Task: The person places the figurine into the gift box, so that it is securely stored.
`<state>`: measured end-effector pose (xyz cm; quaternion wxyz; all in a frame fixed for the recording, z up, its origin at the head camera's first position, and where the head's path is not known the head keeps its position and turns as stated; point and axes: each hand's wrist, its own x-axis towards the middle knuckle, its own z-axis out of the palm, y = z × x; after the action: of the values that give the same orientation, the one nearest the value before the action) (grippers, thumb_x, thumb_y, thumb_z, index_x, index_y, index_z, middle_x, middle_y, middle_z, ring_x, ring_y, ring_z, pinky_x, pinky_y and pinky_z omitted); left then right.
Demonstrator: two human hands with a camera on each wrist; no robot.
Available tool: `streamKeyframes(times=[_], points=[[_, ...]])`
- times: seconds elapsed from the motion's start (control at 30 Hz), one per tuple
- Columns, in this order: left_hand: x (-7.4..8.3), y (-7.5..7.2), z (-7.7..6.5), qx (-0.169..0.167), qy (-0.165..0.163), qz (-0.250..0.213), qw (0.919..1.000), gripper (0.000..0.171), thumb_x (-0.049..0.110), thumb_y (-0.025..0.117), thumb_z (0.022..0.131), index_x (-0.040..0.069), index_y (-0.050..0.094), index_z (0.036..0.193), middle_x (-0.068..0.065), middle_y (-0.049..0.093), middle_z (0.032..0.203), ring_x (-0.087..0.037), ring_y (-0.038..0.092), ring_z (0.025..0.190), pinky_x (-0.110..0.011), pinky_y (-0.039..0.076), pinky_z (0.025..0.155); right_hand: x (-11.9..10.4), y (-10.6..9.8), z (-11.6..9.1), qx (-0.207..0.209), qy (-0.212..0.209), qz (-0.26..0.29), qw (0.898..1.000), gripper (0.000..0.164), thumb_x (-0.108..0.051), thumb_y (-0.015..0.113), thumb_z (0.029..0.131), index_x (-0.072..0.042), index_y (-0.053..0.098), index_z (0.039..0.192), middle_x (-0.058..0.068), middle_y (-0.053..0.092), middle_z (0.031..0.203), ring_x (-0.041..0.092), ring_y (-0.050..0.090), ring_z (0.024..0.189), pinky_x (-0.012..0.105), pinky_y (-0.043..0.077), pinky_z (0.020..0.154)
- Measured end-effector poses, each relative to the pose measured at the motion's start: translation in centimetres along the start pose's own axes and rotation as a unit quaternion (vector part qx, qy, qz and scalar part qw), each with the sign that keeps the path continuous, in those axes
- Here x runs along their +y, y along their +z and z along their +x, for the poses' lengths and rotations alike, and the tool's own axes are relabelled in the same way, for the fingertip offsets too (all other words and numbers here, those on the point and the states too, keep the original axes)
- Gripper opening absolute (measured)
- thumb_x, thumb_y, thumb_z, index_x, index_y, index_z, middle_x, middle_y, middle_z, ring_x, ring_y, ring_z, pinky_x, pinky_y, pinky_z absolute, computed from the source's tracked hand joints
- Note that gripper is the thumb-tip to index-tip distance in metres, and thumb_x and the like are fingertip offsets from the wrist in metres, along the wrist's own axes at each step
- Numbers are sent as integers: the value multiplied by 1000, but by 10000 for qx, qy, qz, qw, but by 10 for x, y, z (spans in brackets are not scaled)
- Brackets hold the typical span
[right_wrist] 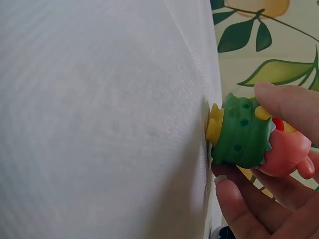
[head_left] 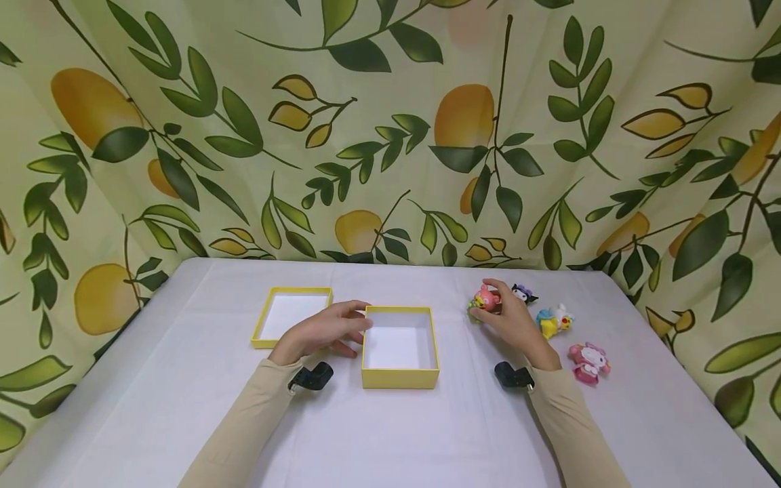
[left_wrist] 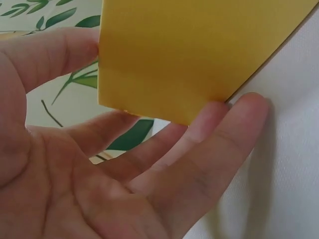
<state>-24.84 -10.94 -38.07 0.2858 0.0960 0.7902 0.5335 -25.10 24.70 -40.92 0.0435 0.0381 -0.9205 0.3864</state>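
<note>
My left hand (head_left: 326, 330) is at the left wall of an open yellow box (head_left: 400, 379) with a white inside. In the left wrist view the thumb touches the rim, and the fingers (left_wrist: 164, 144) reach round the far corner and along the wall of the yellow box (left_wrist: 189, 55). To the right, my right hand (head_left: 515, 325) grips a small toy figurine (head_left: 486, 298). The right wrist view shows this figurine (right_wrist: 244, 132) with a pink head, green dotted body and yellow feet close over the white cloth. The thumb and fingers (right_wrist: 289, 107) hold it from opposite sides.
A shallow yellow-edged lid (head_left: 261, 325) lies left of the box. Right of my right hand are a black-and-purple figurine (head_left: 523, 293), a blue-and-yellow figurine (head_left: 554, 322) and a pink-and-red figurine (head_left: 589, 362). A leaf-patterned curtain (head_left: 390, 149) stands behind the white-covered table (head_left: 183, 407).
</note>
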Motion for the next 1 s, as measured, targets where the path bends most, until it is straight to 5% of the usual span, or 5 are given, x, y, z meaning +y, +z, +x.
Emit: streamKeyframes(times=[0.43,1.0], points=[[-3,-1,1,-124,83,-162,9998,62,22,62,97,3,34,149,-23,43,146,-25,62,101,-41,60,83,-1,2,0,103,-287,-12,9995,63,-9,73,88,4,34,135,34,55,128,36,63,101,47,56,88],[-3,-2,1,-89,97,-204,9997,59,22,62,97,4,37,147,-22,48,142,-24,63,98,-41,60,83,-23,1,-2,103,-572,-58,9983,65,-15,77,86,-1,38,135,30,58,127,34,64,98,37,54,80]])
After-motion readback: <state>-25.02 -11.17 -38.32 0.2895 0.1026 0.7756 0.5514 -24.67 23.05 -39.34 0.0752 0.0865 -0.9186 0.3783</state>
